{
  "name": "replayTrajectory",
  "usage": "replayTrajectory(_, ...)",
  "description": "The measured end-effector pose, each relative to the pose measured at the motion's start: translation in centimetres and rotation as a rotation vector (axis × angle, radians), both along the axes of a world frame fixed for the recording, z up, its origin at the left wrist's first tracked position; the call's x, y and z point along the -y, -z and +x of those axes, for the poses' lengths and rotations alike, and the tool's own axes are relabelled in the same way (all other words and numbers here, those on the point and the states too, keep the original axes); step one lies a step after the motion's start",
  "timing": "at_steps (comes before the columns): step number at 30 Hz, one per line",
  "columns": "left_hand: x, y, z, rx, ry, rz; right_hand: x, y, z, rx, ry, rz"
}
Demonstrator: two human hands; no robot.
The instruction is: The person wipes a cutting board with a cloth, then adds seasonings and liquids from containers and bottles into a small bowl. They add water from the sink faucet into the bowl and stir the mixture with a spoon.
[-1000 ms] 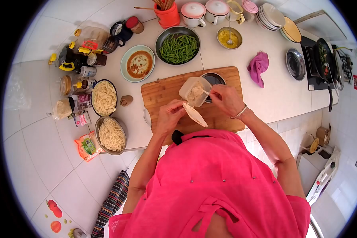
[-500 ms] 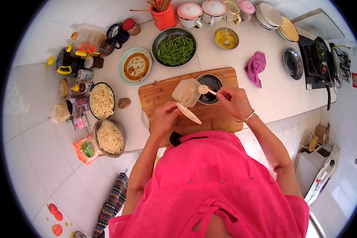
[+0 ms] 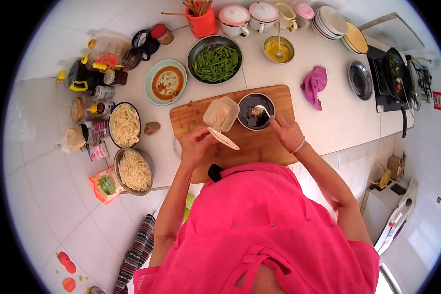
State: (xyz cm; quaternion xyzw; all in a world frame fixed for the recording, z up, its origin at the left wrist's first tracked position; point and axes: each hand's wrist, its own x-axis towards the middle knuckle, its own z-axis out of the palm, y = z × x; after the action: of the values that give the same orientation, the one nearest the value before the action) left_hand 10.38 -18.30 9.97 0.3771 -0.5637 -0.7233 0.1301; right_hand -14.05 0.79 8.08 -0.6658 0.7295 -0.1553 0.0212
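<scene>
My left hand [image 3: 197, 145] is closed on the lid [image 3: 224, 138] of a small clear plastic container [image 3: 221, 114], which has pale powder inside. The lid hangs open toward me, and the container stays over the wooden cutting board [image 3: 191, 117]. In my right hand [image 3: 287, 132] is a small white spoon [image 3: 264, 110], gripped by its handle. The spoon's bowl is tilted over a round bowl of dark liquid [image 3: 254, 102]. A clump of light brown powder [image 3: 255, 112] lies on the liquid near the spoon's tip.
Behind the board stand a pan of cut green beans [image 3: 215, 63], a plate with brown sauce [image 3: 169, 82] and a bowl of beaten egg [image 3: 279, 50]. Two noodle bowls [image 3: 134, 169] are at the left. A purple cloth [image 3: 314, 85] and a stove with a wok [image 3: 394, 73] are at the right.
My right hand has moved down and right, tipping the spoon so its powder now lies on the dark liquid. My left hand and the container have shifted slightly left.
</scene>
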Motion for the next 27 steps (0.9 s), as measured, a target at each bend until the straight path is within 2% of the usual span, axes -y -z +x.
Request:
replayTrajectory(4, 0.0, 0.2, 0.2, 0.005, 0.009, 0.007, -0.3, 0.4, 0.1, -0.063, -0.002, 0.072)
replayTrajectory(10, 0.2, 0.0, 0.2, 0.018, -0.001, 0.024, 0.0, 1.3, 0.2, -0.068, 0.003, 0.038)
replayTrajectory(13, -0.1, -0.2, 0.1, 0.029, -0.041, 0.11, 0.1, 1.2, 0.3, -0.03, 0.016, 0.04)
replayTrajectory(15, 0.3, 0.1, 0.0, 0.03, -0.011, 0.072, 0.5, 0.3, 0.5, 0.044, 0.074, -0.041)
replayTrajectory(19, 0.3, 2.5, 0.5, -0.012, 0.022, 0.143, 3.6, -4.2, 2.3, 0.226, 0.103, -0.147)
replayTrajectory(22, 0.5, 2.9, 0.1, 0.0, 0.065, 0.183, 6.5, -4.4, 2.7, 0.261, -0.022, -0.096)
replayTrajectory(27, 2.7, 1.1, 0.0, 0.032, 0.088, 0.169, 11.2, -3.1, 2.7, 0.12, -0.009, -0.094)
